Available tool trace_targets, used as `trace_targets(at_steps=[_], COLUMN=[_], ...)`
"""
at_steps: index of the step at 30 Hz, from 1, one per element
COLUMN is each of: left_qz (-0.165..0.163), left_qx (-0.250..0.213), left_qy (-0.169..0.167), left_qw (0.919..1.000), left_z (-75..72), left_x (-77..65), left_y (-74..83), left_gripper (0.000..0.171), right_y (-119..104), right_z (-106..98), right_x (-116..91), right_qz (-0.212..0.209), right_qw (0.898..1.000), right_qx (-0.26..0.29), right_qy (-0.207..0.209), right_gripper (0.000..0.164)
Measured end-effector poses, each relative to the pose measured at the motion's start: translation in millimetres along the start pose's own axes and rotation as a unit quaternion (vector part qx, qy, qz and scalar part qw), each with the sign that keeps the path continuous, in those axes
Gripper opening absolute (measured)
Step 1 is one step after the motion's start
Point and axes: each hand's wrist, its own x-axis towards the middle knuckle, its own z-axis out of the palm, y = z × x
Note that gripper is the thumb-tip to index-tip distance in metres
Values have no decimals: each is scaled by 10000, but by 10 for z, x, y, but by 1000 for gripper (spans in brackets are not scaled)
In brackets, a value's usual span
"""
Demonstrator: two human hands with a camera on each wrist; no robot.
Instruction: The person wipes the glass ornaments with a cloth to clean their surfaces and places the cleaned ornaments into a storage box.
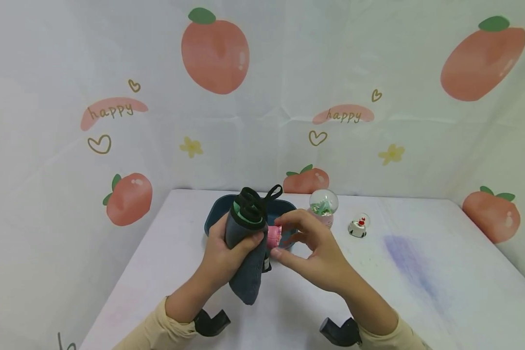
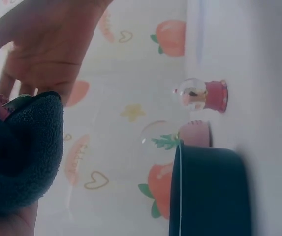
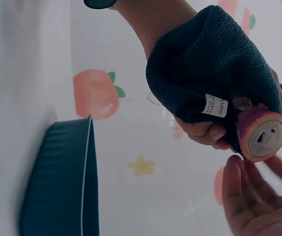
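My left hand (image 1: 218, 257) grips a dark teal towel (image 1: 249, 272) with black trim and a hanging loop. A pink round base (image 1: 274, 236) sticks out of the towel's right side; in the right wrist view, its pale underside disc faces the camera, and whatever is above it is mostly hidden in the cloth. My right hand (image 1: 317, 250) is beside this base with fingers spread and slightly bent, thumb below and forefinger above. Whether its fingertips touch the base I cannot tell. A white label (image 3: 215, 105) shows on the towel.
Behind the hands on the white table (image 1: 179, 228) stands a dark teal bin (image 1: 216, 209). Right of it are a snow globe (image 1: 323, 201) with a pink base and a smaller globe (image 1: 358, 227) with a red figure inside. A fruit-printed cloth backdrop (image 1: 262, 121) rises behind.
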Motion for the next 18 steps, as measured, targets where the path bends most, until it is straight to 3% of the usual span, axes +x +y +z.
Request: trace_targets(at_steps=[4, 8, 13, 18], left_qz=[-13, 33, -8, -138], left_qx=[-32, 15, 102, 182], left_qy=[22, 37, -16, -87], left_qw=[10000, 10000, 9999, 9997], left_z=[2, 1, 0, 4], left_x=[-1, -1, -2, -1], left_y=[-1, -9, 6, 15], left_gripper=[30, 29, 33, 35], right_y=[6, 14, -2, -17], right_z=[-8, -9, -17, -10], right_x=[-3, 6, 11, 2], right_qz=[739, 1019, 917, 423], right_qw=[9972, 9931, 9934, 9986], right_qx=[148, 541, 639, 299], right_qy=[-29, -192, -271, -115], right_gripper=[27, 18, 29, 50])
